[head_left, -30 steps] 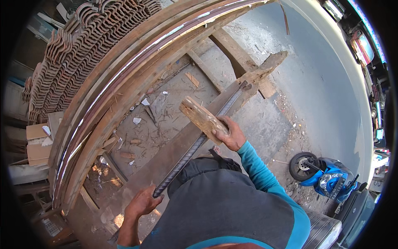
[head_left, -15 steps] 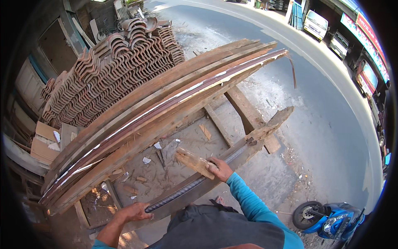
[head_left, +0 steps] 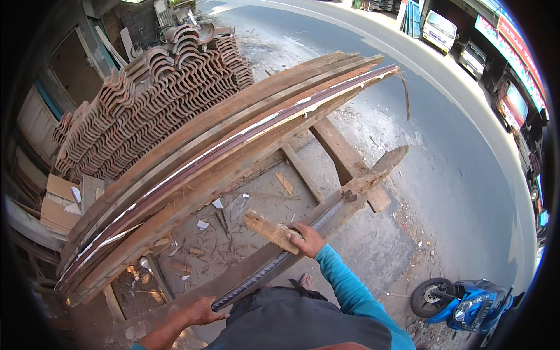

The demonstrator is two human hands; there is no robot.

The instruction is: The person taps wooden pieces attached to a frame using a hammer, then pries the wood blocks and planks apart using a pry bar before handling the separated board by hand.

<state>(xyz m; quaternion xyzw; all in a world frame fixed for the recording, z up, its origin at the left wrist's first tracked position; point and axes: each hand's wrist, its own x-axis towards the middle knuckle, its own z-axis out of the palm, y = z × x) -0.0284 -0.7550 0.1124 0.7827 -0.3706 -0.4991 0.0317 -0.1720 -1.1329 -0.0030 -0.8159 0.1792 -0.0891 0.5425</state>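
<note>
My right hand [head_left: 307,239] grips a short rough piece of wood [head_left: 269,228] that points left over a long weathered plank [head_left: 361,189]. The plank runs from low in front of me up to the right, its far end splintered. A ribbed steel bar [head_left: 265,271] lies along the plank's top. My left hand [head_left: 204,310] is closed on the near end of that bar at the plank's lower end. My right arm wears a teal sleeve.
A stack of long curved planks [head_left: 233,140] rests on wooden trestles [head_left: 344,154] to the left. Behind it stand piled clay roof tiles [head_left: 157,93]. Wood scraps litter the concrete ground [head_left: 233,233]. A blue scooter [head_left: 461,300] is parked at lower right, beside a road with vehicles [head_left: 437,29].
My view has tipped upward, showing more of the road and tiles. My right hand with the wood piece has dropped closer to the plank. My left hand stays on the bar.
</note>
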